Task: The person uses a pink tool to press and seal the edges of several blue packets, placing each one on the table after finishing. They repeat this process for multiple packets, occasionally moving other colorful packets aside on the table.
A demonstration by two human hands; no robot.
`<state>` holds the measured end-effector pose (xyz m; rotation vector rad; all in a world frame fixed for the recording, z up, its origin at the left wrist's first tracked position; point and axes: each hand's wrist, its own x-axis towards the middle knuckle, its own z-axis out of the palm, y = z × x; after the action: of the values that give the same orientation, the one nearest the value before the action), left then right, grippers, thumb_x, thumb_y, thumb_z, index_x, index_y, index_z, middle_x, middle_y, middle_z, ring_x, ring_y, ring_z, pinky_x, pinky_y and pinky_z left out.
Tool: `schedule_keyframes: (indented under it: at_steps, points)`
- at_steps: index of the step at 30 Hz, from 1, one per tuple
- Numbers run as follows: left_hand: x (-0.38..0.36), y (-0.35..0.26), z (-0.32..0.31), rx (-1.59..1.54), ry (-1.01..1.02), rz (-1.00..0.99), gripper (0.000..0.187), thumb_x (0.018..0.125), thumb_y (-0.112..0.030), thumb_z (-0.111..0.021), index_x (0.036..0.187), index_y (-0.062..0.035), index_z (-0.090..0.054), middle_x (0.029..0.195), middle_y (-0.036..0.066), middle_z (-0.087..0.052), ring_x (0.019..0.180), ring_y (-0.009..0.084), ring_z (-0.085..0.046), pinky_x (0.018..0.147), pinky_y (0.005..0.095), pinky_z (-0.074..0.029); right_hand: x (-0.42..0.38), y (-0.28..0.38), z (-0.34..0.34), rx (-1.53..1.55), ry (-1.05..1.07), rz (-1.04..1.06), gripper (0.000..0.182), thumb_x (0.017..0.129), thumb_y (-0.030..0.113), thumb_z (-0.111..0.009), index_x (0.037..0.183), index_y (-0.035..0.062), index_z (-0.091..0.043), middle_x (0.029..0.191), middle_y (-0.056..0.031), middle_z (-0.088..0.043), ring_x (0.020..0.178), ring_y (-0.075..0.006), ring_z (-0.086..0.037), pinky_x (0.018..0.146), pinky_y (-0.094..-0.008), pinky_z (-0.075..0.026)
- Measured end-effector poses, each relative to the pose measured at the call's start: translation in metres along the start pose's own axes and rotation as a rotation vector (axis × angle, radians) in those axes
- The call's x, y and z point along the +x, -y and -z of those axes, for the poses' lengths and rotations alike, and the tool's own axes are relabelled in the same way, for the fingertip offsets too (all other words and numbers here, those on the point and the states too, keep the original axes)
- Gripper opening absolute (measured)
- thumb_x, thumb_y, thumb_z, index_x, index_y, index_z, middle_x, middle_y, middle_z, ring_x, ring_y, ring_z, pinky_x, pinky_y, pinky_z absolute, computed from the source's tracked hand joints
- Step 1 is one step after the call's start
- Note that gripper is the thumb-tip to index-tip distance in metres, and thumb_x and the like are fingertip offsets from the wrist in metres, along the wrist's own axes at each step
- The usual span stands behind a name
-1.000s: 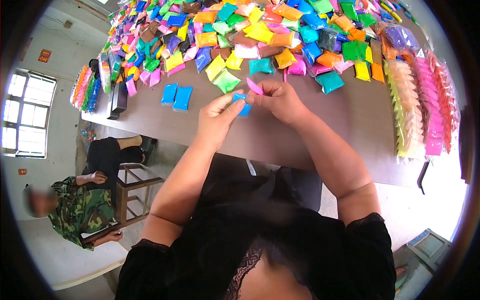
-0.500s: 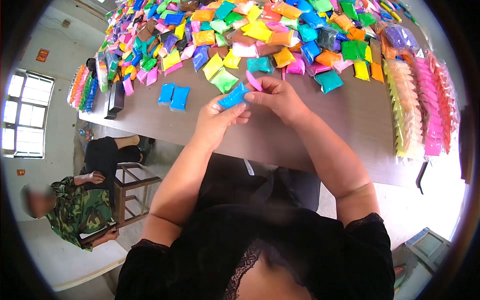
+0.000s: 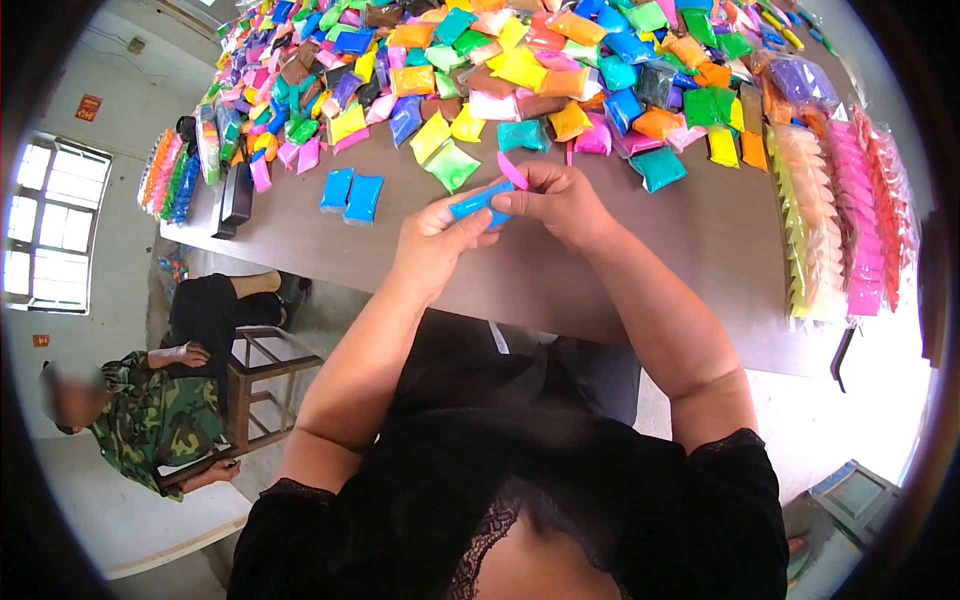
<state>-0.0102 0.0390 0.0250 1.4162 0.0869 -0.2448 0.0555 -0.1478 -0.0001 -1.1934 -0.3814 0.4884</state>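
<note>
A small shiny blue packet (image 3: 480,203) is gripped between the thumb and fingers of my left hand (image 3: 437,238), above the near part of the table. My right hand (image 3: 562,208) is closed around a flat pink strip with a rounded end (image 3: 513,170), which sticks up past the fingers. The right thumb presses at the right end of the blue packet. Two more blue packets, one (image 3: 337,190) beside another (image 3: 362,199), lie on the table left of my hands. Just beyond my hands is a light green packet (image 3: 452,166).
A heap of many-coloured packets (image 3: 520,68) covers the far side of the brown table (image 3: 700,280). Bagged rows of coloured pieces (image 3: 820,220) line the right edge. A black box (image 3: 237,195) stands at the left. A person in camouflage (image 3: 175,420) sits beyond a wooden stool (image 3: 262,375).
The blue packet has turned flatter and lower between my hands, with my right thumb further over it. The pink strip has shifted slightly right and down.
</note>
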Motion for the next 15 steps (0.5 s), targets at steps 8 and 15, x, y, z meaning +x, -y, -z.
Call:
schedule_keyframes:
  at_steps: [8, 15]
  points:
    - [-0.006, -0.002, -0.001, -0.006, 0.033, 0.018, 0.045, 0.094, -0.01, -0.064, 0.138, -0.0028, -0.052, 0.123, 0.008, -0.063, 0.104, 0.0162, -0.063, 0.089, 0.0346, -0.054, 0.0, -0.001, -0.001, -0.102, -0.001, -0.065, 0.022, 0.086, 0.014, -0.076, 0.103, 0.0005, -0.072, 0.093, -0.0035, -0.07, 0.084, -0.0099, -0.063, 0.076, -0.0261, -0.052]
    - [-0.021, 0.011, 0.063, 1.25, -0.449, -0.727, 0.05, 0.093, -0.008, -0.06, 0.14, 0.002, -0.046, 0.139, 0.021, -0.052, 0.125, 0.0359, -0.053, 0.104, 0.0437, -0.044, 0.004, 0.004, -0.001, -0.223, -0.23, -0.121, 0.02, 0.092, 0.023, -0.071, 0.102, 0.0057, -0.069, 0.082, 0.0023, -0.063, 0.056, -0.0017, -0.042, 0.049, -0.0188, -0.031]
